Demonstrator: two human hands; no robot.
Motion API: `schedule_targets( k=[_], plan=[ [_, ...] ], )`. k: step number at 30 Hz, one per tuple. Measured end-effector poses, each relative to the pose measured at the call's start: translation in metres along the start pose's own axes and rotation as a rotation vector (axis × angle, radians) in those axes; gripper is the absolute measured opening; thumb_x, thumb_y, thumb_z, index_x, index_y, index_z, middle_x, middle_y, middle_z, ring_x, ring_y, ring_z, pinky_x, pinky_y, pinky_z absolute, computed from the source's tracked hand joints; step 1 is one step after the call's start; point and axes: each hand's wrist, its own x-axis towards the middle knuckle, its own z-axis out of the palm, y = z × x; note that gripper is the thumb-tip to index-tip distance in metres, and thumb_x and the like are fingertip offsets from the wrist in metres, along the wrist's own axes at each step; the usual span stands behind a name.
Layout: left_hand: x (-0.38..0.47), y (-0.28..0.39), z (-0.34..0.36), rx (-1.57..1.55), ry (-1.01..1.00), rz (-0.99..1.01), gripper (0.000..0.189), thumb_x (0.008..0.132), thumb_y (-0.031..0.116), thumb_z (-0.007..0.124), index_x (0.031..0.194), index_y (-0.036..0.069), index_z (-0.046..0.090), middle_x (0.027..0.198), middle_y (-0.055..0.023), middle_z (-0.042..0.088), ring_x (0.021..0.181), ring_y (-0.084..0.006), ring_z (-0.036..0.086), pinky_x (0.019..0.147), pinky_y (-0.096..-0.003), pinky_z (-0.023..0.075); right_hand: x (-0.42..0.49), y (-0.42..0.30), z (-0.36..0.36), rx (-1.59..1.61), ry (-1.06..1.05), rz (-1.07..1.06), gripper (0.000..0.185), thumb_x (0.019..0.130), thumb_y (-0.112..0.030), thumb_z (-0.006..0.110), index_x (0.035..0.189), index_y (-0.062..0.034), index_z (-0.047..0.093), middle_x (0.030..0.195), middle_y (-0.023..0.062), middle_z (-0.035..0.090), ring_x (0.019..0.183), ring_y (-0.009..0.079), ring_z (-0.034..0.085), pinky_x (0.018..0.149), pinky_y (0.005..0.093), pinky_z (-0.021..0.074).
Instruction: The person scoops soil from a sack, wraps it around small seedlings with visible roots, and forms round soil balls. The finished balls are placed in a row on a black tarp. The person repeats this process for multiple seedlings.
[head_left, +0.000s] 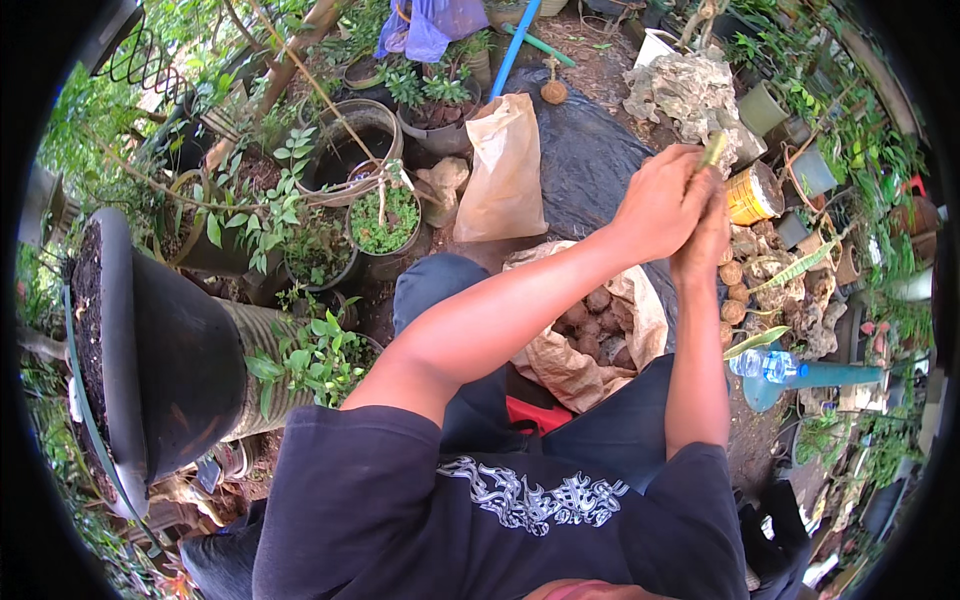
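My left hand (661, 201) and my right hand (703, 229) are pressed together, out ahead and to the right, beyond the open sack. Their fingers close around a short yellow-green piece (715, 149), perhaps a leaf, whose end sticks out past the fingertips. Whatever else lies between the palms is hidden. Between my knees stands the woven sack (649, 307) with its mouth rolled open. Brown fibrous clumps (592, 330) fill it. Right of my right forearm, several round fibre balls (733, 311) lie in a row, with long snake plant leaves (757, 341) beside them.
Ahead lies a black plastic sheet (581, 154), with an upright tan sack (504, 180) and another fibre ball (554, 91). A large black pot (180, 352) rises at left. Water bottles (769, 366), a yellow tub (750, 195) and pale rugged rock (682, 90) stand right.
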Motion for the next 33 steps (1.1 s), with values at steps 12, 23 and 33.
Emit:
schedule_targets(
  k=[12, 23, 33],
  plan=[
    [-0.007, 0.028, -0.033, 0.103, 0.142, -0.276, 0.026, 0.098, 0.013, 0.051, 0.095, -0.007, 0.067, 0.099, -0.0270, 0.069, 0.096, -0.0473, 0.064, 0.083, -0.0536, 0.0487, -0.018, -0.039, 0.029, 0.050, -0.198, 0.379, 0.079, 0.102, -0.069, 0.042, 0.147, -0.0054, 0.046, 0.134, 0.0104, 0.059, 0.125, 0.0200, 0.059, 0.100, 0.0345, 0.0529],
    [-0.009, 0.034, -0.063, -0.131, -0.058, -0.334, 0.031, 0.094, 0.017, 0.060, 0.107, -0.009, 0.070, 0.103, -0.0259, 0.072, 0.099, -0.0393, 0.071, 0.087, -0.0427, 0.0540, -0.037, -0.036, 0.040, 0.206, -0.154, 0.383, 0.058, 0.105, -0.054, 0.045, 0.140, -0.0078, 0.054, 0.133, 0.0071, 0.061, 0.122, 0.0179, 0.060, 0.103, 0.0353, 0.0488],
    [-0.018, 0.024, -0.061, 0.215, 0.118, -0.174, 0.029, 0.097, 0.012, 0.054, 0.107, -0.009, 0.070, 0.108, -0.0270, 0.070, 0.105, -0.0451, 0.065, 0.092, -0.0477, 0.0511, -0.052, -0.022, 0.046, 0.033, -0.354, 0.229, 0.066, 0.108, -0.058, 0.039, 0.148, -0.0073, 0.046, 0.145, 0.0073, 0.052, 0.134, 0.0169, 0.052, 0.109, 0.0366, 0.0467]
  ],
)
